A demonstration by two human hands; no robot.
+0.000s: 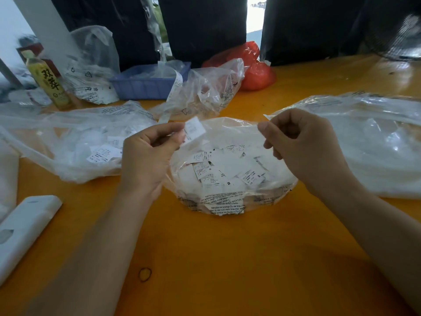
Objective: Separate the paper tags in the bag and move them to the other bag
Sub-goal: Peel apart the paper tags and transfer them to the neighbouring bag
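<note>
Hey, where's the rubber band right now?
In the head view the rubber band lies flat on the orange table, near the bottom, between the forearms and nearer the left one, in front of the tag bag.

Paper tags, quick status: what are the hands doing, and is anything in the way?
Left hand pinches one paper tag. Right hand curled, fingertips at the rim of the open bag. Second bag lies left. Path clear.

An orange table (227, 258) fills the foreground, its surface lit with a soft sheen. Behind it, 3 dark curtain panels (205, 26) are hung, and bright daylight is admitted through a narrow gap (255, 17) between them. A pale wall (9, 21) is seen at far left.
</note>
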